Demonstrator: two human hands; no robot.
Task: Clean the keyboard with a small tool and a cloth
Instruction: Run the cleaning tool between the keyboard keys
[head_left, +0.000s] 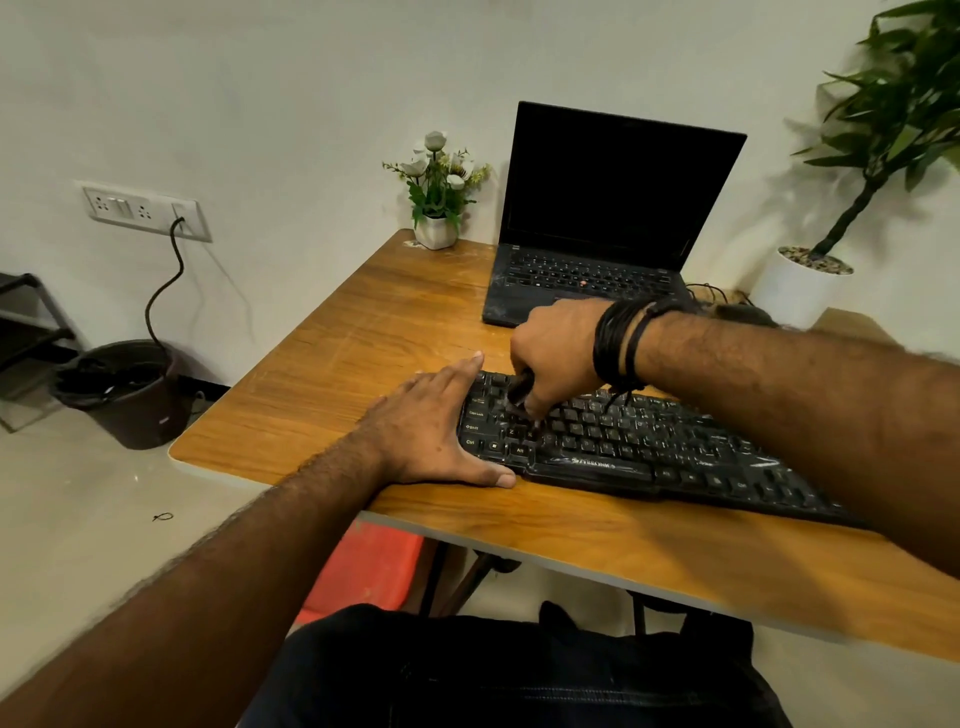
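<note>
The black keyboard (644, 447) lies along the near edge of the bench (363, 322), at about 4 o'clock from the closed-screen laptop's (613, 208) 7 o'clock corner. The left hand (431, 426) rests flat with straight fingers, bracing the keyboard's 9 o'clock end, while the right hand (556, 353) grasps a small dark tool (519, 389) working among the left-side keys. Judging by this, tool cleaning is under way; no cloth is visible, so wiping seems left to do
</note>
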